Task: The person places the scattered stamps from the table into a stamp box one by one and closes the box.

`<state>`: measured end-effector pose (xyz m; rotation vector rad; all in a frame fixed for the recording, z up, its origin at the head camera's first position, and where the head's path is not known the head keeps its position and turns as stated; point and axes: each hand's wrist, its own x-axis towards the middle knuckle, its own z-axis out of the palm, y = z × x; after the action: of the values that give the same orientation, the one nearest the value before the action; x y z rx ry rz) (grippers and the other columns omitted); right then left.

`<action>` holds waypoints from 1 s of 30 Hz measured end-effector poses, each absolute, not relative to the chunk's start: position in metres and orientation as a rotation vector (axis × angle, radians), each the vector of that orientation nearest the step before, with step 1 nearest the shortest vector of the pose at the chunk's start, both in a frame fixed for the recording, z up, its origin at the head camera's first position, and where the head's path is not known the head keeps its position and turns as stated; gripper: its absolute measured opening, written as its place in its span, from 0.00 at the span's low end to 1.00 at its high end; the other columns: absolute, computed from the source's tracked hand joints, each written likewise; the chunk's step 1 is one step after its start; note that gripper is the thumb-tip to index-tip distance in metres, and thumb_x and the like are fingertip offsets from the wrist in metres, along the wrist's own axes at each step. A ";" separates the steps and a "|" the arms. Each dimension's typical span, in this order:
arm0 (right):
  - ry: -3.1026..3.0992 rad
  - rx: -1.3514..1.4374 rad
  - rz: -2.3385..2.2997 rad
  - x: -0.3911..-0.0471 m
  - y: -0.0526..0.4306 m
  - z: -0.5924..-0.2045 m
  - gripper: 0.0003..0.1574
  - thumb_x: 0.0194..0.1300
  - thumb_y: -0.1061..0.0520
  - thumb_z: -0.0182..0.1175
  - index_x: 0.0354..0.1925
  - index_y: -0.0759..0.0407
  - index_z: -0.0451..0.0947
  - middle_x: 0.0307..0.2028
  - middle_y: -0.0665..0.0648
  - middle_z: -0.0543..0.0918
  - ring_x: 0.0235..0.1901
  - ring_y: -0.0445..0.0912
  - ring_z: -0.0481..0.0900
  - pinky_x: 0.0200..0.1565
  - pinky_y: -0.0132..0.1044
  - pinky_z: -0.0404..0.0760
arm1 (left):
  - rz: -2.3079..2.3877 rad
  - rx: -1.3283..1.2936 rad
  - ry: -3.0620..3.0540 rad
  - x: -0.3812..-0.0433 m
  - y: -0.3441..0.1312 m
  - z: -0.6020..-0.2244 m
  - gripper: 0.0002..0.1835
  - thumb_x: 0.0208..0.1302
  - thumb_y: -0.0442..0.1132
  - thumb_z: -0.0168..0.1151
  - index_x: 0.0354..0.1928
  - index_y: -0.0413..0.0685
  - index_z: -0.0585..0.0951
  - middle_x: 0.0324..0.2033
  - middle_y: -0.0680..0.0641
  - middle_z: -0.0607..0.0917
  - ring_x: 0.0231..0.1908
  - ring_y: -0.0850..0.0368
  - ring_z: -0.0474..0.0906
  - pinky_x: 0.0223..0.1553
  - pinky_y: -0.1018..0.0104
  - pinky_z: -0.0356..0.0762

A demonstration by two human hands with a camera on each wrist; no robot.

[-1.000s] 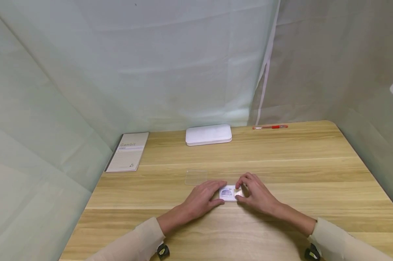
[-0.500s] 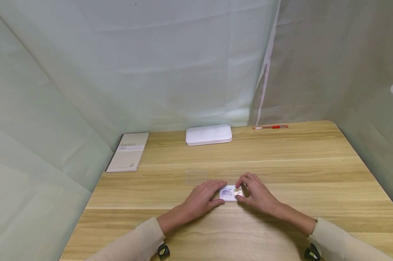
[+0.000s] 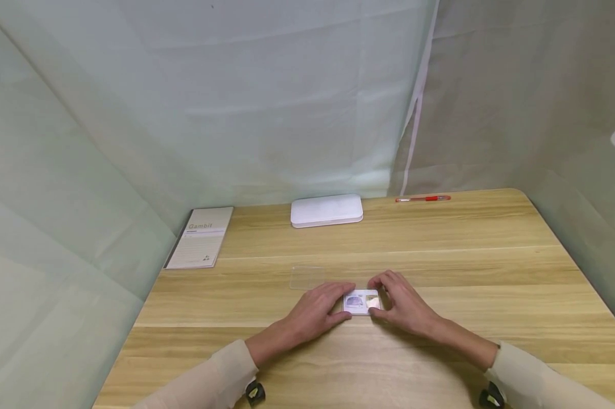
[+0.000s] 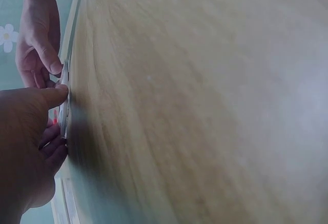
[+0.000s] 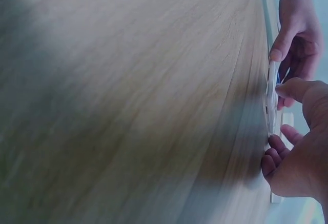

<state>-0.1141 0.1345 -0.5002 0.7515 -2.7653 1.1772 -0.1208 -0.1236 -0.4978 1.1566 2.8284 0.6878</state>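
Observation:
A small flat white rectangular case [image 3: 359,303], printed with a bluish picture and a yellowish square on its top face, lies on the wooden table between both hands. The left hand [image 3: 314,309] grips its left end, thumb at the near edge and fingers at the far edge. At the right end, the right hand [image 3: 401,304] holds it, thumb on the near corner and curled fingers by the far corner. Edge-on, the case [image 5: 272,98] shows as a thin slab in the right wrist view, with the right thumb [image 5: 292,87] against it.
A clear rectangular plate [image 3: 307,278] lies just beyond the left hand. Farther back are a notebook [image 3: 200,238], a white box [image 3: 326,211] and a red pen [image 3: 423,199]. Fabric walls [image 3: 297,102] enclose the table.
The right index finger has shifted slightly away from the case's top face toward its far edge, showing more of the yellowish square. The left hand and the case have stayed in place.

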 end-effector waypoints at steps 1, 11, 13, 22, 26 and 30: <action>-2.761 0.759 1.174 -0.114 0.135 -0.500 0.30 0.53 0.61 0.83 0.52 0.61 0.81 0.50 0.54 0.82 0.52 0.50 0.77 0.54 0.50 0.81 | 0.682 1.162 2.832 -0.121 -0.123 -0.498 0.33 0.72 0.49 0.71 0.74 0.46 0.75 0.68 0.47 0.81 0.68 0.51 0.77 0.70 0.55 0.75; -2.728 0.845 1.129 -0.111 0.138 -0.500 0.41 0.48 0.61 0.87 0.58 0.63 0.78 0.52 0.55 0.82 0.53 0.50 0.76 0.55 0.51 0.80 | 0.659 1.167 2.833 -0.120 -0.123 -0.497 0.35 0.71 0.49 0.72 0.75 0.46 0.74 0.69 0.46 0.80 0.68 0.50 0.76 0.71 0.54 0.74; -2.725 0.851 1.120 -0.110 0.138 -0.500 0.41 0.47 0.61 0.87 0.58 0.63 0.78 0.53 0.55 0.82 0.54 0.51 0.77 0.57 0.52 0.80 | 0.657 1.180 2.836 -0.120 -0.123 -0.497 0.35 0.71 0.49 0.72 0.74 0.45 0.74 0.69 0.45 0.81 0.68 0.50 0.77 0.71 0.54 0.74; -2.731 0.838 1.104 -0.110 0.138 -0.501 0.41 0.47 0.62 0.86 0.57 0.63 0.78 0.52 0.55 0.82 0.54 0.51 0.77 0.58 0.53 0.81 | 0.667 1.172 2.829 -0.119 -0.123 -0.494 0.35 0.71 0.48 0.72 0.74 0.44 0.74 0.69 0.45 0.81 0.68 0.49 0.77 0.71 0.53 0.74; -2.735 0.838 1.102 -0.110 0.138 -0.500 0.41 0.47 0.62 0.86 0.57 0.63 0.78 0.52 0.55 0.82 0.55 0.51 0.77 0.59 0.53 0.81 | 0.651 1.167 2.834 -0.119 -0.122 -0.494 0.35 0.71 0.49 0.72 0.74 0.44 0.74 0.68 0.45 0.81 0.68 0.50 0.77 0.70 0.53 0.74; -2.743 0.852 1.103 -0.111 0.139 -0.497 0.42 0.47 0.61 0.87 0.58 0.62 0.78 0.52 0.55 0.82 0.54 0.52 0.78 0.59 0.54 0.81 | 0.650 1.158 2.833 -0.120 -0.123 -0.493 0.36 0.70 0.50 0.73 0.74 0.45 0.74 0.69 0.45 0.80 0.69 0.50 0.76 0.71 0.54 0.74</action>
<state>-0.1107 0.1390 -0.4974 0.8519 -2.7430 1.1030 -0.1203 -0.1232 -0.4930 1.1583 2.8332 0.6501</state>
